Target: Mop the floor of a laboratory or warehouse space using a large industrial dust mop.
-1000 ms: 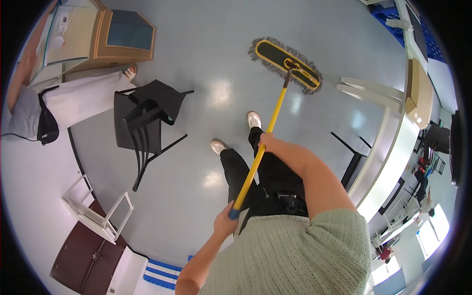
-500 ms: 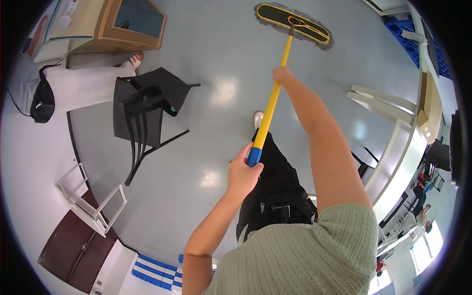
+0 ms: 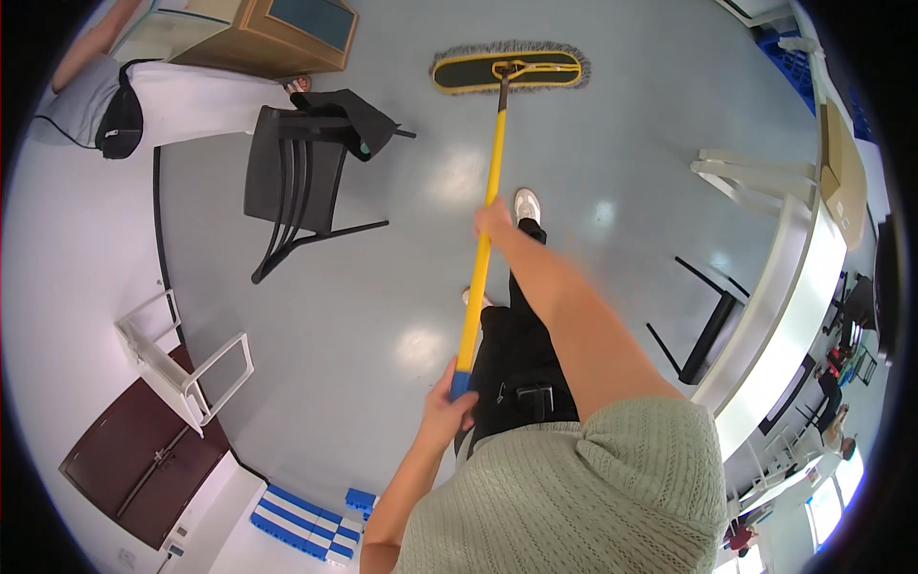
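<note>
Drawn back toward the body over the last half second, both hands sit lower in the head view, and the wide, flat dust mop with a grey fringe and a dark green, yellow-edged top [image 3: 469, 73] has swung from a slant to nearly level across. It lies on the smooth grey floor [image 3: 612, 316], ahead of the person's pale shoe [image 3: 527, 205]. From it a straight yellow pole [image 3: 474, 306] runs back toward the waist. The right hand [image 3: 492, 221] grasps this pole partway along, its fingers wrapped round, slightly blurred. Lower down, the left hand [image 3: 448, 413] has its fingers closed about the blue end sleeve [image 3: 460, 385]. To the left is a dark grey chair with a slatted side [image 3: 287, 182], near another person in pale clothing with a black waist bag [image 3: 122, 115]. To the right, a long white table [image 3: 798, 297] carries a brown cardboard box [image 3: 843, 182].
</note>
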Demonstrator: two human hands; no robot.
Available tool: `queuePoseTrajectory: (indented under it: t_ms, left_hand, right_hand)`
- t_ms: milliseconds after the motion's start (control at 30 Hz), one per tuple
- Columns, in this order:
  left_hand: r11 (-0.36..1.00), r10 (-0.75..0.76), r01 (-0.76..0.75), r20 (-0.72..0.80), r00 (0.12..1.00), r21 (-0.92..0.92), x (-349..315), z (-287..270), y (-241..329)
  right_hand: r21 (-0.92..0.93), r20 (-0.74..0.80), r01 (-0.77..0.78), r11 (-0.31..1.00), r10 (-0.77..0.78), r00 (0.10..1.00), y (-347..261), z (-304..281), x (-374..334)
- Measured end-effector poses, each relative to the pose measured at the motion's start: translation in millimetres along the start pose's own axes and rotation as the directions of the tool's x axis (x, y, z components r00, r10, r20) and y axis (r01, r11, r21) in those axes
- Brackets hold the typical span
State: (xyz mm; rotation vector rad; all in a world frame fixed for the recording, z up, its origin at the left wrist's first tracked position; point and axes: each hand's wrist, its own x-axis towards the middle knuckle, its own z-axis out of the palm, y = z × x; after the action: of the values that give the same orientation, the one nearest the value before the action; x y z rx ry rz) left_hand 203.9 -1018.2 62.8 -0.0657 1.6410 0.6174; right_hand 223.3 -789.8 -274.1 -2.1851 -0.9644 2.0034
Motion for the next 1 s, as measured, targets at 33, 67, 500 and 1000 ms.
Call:
queuePoseTrajectory:
  t_ms: [33,67,500,1000]
  left_hand:
    - [0.999,-0.044,0.044,0.005,0.999,-0.003,-19,-17,-24]
    - [0.999,-0.040,0.039,0.018,0.999,0.031,-37,-28,-45]
    - [0.920,-0.145,0.167,-0.087,0.986,0.355,-180,-131,-226]
    - [0.912,0.267,-0.184,-0.190,0.945,0.366,2,-47,-95]
  right_hand:
    - [0.104,-0.014,-0.026,0.994,0.027,1.000,30,15,-27]
    - [0.093,-0.020,-0.051,0.994,0.053,0.998,66,20,-37]
    - [-0.080,0.072,-0.591,0.803,0.596,0.800,278,98,-194]
    - [-0.064,0.144,-0.195,0.979,0.202,0.969,12,52,-28]
